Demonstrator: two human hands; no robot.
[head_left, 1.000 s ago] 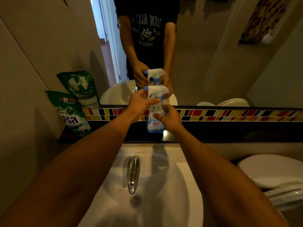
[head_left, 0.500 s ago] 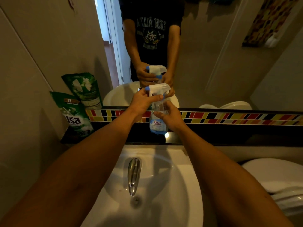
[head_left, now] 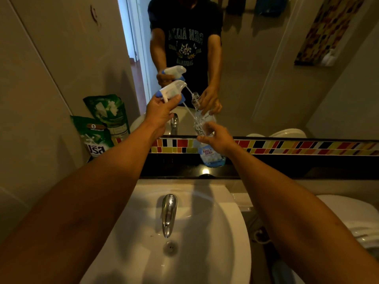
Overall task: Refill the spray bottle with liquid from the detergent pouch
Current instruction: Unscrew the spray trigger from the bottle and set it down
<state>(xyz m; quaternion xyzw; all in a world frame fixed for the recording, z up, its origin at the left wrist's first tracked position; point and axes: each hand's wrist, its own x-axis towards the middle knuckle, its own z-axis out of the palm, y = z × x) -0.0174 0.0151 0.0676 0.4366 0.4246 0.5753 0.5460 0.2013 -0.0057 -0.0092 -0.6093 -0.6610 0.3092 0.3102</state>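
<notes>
- The left hand (head_left: 162, 111) is closed around the spray head (head_left: 171, 90), white with blue bits, holding it up and off to the left of the bottle, tilted so the nozzle end points up and right.
- The thin dip tube (head_left: 189, 112) runs from the spray head down and to the right, and its lower end is inside the bottle neck, so the head is unscrewed but not fully out.
- The right hand (head_left: 218, 138) grips the spray bottle (head_left: 209, 154) around its upper body. The bottle is clear with a blue and white label and leans a bit to the left at the top.
- There's only a little blue liquid at the bottom of the bottle, from what I can see.
- The bottle's base sits at or just above the dark ledge (head_left: 287, 167) behind the sink; can't tell if it actually touches.
- The detergent pouch (head_left: 93, 138), green with white lettering, stands on the left end of that ledge, leaning against the wall, well apart from both hands. Nobody's touching it.
- The mirror (head_left: 266, 78) right behind doubles everything: pouch, hands, bottle.
- Below is the white sink (head_left: 215, 232) with a chrome faucet (head_left: 168, 214) in the middle, and a strip of coloured tiles (head_left: 307, 147) runs along the mirror's bottom edge.
- The edge of a white toilet (head_left: 352, 218) shows on the right.
</notes>
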